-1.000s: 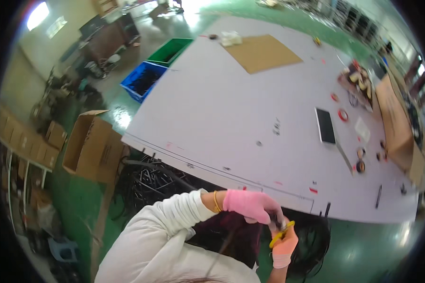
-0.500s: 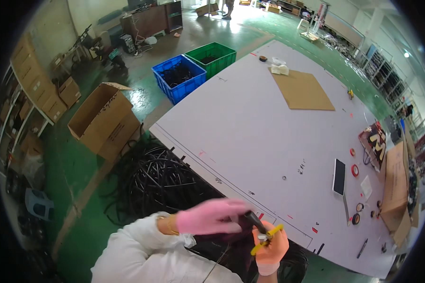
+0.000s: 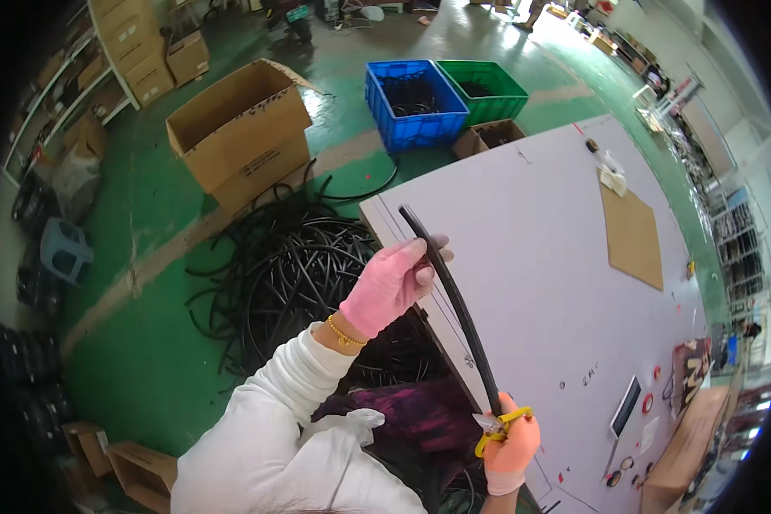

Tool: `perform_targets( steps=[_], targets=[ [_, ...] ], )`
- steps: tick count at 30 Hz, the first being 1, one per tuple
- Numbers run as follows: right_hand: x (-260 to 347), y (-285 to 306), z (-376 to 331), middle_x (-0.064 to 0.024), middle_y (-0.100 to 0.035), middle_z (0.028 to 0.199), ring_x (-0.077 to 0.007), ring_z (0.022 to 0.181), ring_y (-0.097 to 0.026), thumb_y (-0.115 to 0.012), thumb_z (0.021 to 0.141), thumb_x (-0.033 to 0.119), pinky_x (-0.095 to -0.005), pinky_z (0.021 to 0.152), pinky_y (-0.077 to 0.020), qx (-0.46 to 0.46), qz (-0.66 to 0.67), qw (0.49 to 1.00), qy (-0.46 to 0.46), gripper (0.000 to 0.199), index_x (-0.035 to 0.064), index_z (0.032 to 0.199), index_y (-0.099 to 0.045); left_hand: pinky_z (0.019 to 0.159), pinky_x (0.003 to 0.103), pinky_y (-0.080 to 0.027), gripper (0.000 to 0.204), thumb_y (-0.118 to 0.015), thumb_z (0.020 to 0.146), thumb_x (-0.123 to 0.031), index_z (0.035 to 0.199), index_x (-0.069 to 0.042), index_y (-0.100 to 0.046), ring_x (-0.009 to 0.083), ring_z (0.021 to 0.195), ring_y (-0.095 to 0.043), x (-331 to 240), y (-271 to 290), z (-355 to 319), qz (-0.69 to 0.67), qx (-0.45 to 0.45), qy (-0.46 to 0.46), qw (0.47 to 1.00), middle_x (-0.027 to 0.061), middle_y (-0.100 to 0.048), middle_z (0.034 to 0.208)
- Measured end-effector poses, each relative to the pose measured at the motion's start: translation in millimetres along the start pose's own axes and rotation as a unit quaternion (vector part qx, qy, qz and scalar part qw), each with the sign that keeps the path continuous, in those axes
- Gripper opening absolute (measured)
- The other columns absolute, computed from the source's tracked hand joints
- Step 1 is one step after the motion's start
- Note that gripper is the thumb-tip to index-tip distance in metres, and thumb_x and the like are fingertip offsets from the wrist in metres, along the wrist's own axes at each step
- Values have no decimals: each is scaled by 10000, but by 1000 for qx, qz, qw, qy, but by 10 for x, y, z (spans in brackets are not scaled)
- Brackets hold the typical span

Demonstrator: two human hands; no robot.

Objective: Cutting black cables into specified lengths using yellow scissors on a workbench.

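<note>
My left hand (image 3: 387,289), in a pink glove, is closed around the upper part of a black rubber tube (image 3: 462,313), fingertips wrapped over it. The tube runs slightly curved over the table's near edge, its free end beyond my left hand. At its lower end is my right hand (image 3: 514,450) in an orange glove, closed on yellow-handled scissors (image 3: 517,414). The tube's lower end meets these same fingers; how they grip it is partly hidden. A big tangled heap of similar black tubes (image 3: 287,265) lies to the left of the table.
The large pale table (image 3: 522,223) bears a cardboard sheet (image 3: 632,236), a phone-like dark slab (image 3: 626,406) and tape rolls. Beyond the heap stand an open cardboard box (image 3: 257,154), a blue crate (image 3: 420,128) and a green crate (image 3: 493,107). A grey-blue stool (image 3: 67,248) is at left.
My left hand has moved up and away from my right, and a long black tube now stretches between them. The view has shifted left, showing more of the heap and floor.
</note>
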State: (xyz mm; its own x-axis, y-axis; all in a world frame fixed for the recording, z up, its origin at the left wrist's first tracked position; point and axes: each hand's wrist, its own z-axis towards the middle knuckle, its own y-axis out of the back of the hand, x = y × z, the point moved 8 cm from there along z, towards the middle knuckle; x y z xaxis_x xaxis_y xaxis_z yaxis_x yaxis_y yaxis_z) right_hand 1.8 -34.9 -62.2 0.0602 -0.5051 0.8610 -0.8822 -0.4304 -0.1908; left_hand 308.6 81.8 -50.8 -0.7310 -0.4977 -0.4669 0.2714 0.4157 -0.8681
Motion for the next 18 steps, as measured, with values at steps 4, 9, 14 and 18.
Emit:
perform_targets(
  steps=[4,9,14,18],
  targets=[
    [508,-634,-5,-119,-670,797,-313,680,-575,-596,595,-110,-372,607,-462,113,-581,699,401,492,19,1049,-735,778,225,-508,358,-580,988,-153,1286,45,-570,95,912,-602,-122,587,131,164,-109,-130,972,81,-649,1144],
    [354,-679,206,-99,-674,779,-319,667,-576,-682,653,-28,-382,612,-471,163,-670,642,337,391,59,1028,-745,955,425,-478,275,-767,751,-127,1014,-119,-686,280,970,-616,-423,-23,-19,692,-104,-433,568,77,-648,1014],
    [320,-799,471,-108,-620,717,-273,601,-550,-768,715,34,-349,582,-454,191,-634,670,336,331,61,1043,-737,873,389,-479,253,-767,792,-272,677,-121,-600,240,797,-604,-190,-58,361,748,31,-425,510,26,-583,723],
    [380,-968,576,-100,-536,651,-209,557,-502,-804,772,83,-316,557,-428,185,-632,682,319,314,43,1072,-720,787,377,-461,338,-732,818,-355,609,-127,-598,243,725,-593,-275,44,538,786,9,-396,475,38,-565,661]
  ],
)
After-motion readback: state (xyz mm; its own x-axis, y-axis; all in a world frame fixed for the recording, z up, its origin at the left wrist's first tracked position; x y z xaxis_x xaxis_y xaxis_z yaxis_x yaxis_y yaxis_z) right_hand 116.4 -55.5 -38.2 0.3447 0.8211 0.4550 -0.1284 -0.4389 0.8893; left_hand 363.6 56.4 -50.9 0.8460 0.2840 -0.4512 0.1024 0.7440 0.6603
